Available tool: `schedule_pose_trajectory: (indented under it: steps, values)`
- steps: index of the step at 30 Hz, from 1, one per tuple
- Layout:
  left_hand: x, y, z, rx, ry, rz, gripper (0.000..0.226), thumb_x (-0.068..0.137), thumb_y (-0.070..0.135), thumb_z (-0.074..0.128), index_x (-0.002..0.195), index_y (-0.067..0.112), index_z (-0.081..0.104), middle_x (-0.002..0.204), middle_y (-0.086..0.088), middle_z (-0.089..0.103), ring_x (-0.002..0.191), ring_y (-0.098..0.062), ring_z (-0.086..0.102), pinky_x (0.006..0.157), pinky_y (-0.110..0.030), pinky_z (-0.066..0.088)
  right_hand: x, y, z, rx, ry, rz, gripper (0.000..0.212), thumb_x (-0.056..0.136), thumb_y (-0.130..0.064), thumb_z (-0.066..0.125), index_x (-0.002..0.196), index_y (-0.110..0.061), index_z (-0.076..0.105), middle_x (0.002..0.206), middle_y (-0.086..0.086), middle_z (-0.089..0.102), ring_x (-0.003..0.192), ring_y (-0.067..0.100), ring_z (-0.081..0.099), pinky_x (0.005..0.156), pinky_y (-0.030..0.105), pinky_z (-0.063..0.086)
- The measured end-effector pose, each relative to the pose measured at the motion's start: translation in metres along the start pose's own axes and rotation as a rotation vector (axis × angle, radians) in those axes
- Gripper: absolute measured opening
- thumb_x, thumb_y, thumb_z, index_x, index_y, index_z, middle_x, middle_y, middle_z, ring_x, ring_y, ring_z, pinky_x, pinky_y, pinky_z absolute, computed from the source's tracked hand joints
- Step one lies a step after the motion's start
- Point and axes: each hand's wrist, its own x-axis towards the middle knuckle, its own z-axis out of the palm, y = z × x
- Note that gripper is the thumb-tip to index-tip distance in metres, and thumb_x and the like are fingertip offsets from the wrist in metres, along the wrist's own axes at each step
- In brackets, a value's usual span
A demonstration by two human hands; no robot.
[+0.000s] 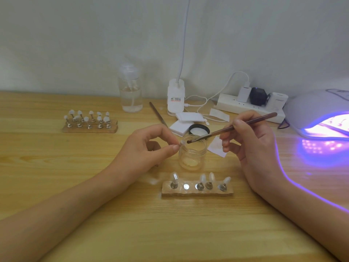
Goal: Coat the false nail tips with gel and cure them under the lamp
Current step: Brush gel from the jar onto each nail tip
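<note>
Pinching a false nail tip (182,142), the left hand (149,146) faces the gel brush (226,129); right hand (251,135) grips it, bristles just right of the tip.

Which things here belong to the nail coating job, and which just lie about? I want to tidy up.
In use:
nail tip in left hand
brush in right hand
gel jar
near nail stand
far nail stand
lit lamp

Lying about:
spray bottle
power strip
white pads
spare stick
</note>
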Motion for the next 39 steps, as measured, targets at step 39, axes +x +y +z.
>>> schedule_pose_trajectory:
  steps: [39]
  values:
    - [-0.003,0.004,0.002,0.115,0.009,-0.045,0.010,0.084,0.015,0.076,0.082,0.022,0.070,0.076,0.020,0.066,0.051,-0.002,0.050,0.054,-0.012,0.043,0.005,-0.016,-0.024,-0.126,-0.042,-0.270,0.025,0.079,0.005,0.038,0.079,-0.017,0.050,0.070,0.006,0.056,0.060,0.026,0.051,0.049,0.029,0.048]
